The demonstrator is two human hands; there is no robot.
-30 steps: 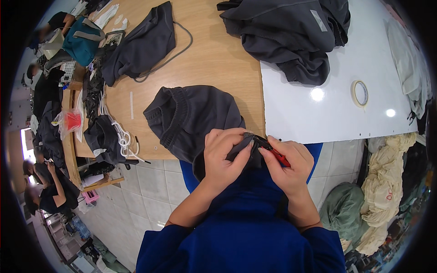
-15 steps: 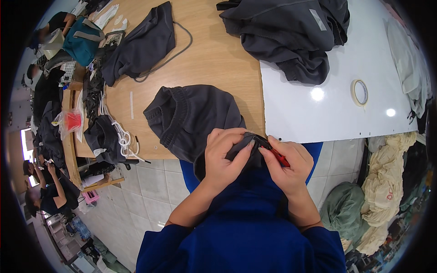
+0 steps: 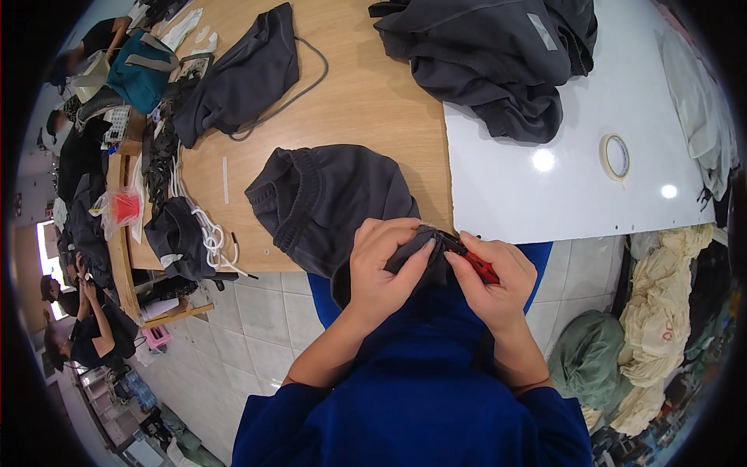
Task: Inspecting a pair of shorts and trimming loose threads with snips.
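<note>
Dark grey pants with a gathered elastic waistband lie on the table's near edge, and part of them hangs toward my lap. My left hand is closed on a bunched edge of this cloth, pinching it between thumb and fingers. Close beside it, my right hand grips red-and-black thread snips. Their dark tip touches the pinched cloth; the exact contact point is too small to make out. Fingers partly cover the red handle.
More dark grey garments lie at the back and back left. A tape roll sits on the white board. White cords hang at the left. Cream cloth bundles stand on the right; people work at far left.
The snips and my right hand have shifted very slightly to the right. My left hand and the pants stay in place.
</note>
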